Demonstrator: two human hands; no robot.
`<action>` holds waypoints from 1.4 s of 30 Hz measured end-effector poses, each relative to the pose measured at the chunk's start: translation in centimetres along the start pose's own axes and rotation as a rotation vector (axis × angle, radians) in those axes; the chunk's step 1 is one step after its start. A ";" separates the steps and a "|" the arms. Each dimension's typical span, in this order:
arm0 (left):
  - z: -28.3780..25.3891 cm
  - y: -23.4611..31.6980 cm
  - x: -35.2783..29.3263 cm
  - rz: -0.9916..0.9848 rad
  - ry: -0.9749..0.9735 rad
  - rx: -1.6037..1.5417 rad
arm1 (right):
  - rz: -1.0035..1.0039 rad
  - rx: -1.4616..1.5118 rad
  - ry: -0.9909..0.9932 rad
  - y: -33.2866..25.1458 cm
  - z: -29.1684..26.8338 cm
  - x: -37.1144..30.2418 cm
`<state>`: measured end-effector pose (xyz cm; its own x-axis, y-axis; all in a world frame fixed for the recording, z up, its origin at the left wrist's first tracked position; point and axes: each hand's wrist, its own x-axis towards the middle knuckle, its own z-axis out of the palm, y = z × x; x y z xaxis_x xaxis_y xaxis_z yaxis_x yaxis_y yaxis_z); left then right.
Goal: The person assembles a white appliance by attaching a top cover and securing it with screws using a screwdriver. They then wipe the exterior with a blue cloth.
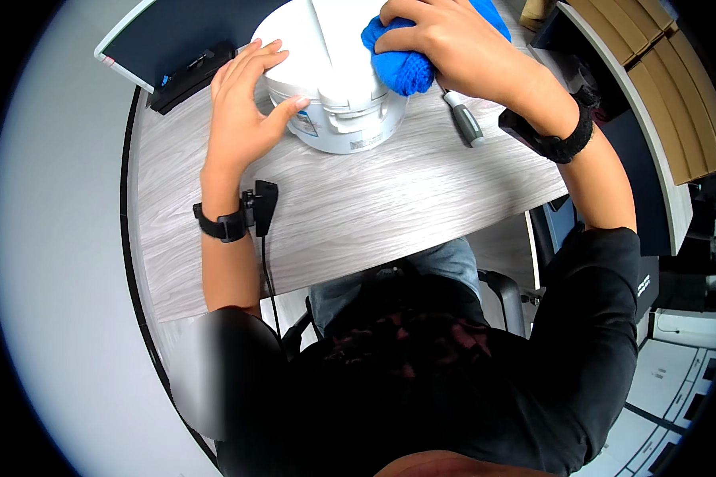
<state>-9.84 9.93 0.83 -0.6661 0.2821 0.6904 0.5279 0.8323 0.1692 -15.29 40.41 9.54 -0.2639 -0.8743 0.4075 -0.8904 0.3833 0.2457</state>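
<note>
A white round tub-like appliance (326,71) with a lid and a front latch stands upright at the far side of the table. My left hand (250,103) rests against its left side, fingers spread, with the thumb near the lid's rim. Bunched in my right hand (445,40) is a blue cloth (406,70), pressed at the right side of the lid. The cloth hides part of that edge, and another bit of it shows beyond the hand. Just below my right hand lies a screwdriver (465,121) with a grey handle.
The wood-grain table (358,215) holds a monitor (183,40) at the far left, with a black device (191,79) before it. Brown cardboard boxes (664,95) fill a shelf at the right. A cable (268,278) hangs from my left wrist strap.
</note>
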 end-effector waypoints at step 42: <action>3.1 8.9 -0.5 0.124 0.216 0.076 | 0.229 0.066 0.064 -1.3 -0.4 -3.8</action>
<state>-6.37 18.69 -0.19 -0.4668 0.2827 0.8380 0.5518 0.8336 0.0261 -12.98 43.35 7.96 -0.4399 -0.7452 0.5012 -0.8328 0.5474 0.0829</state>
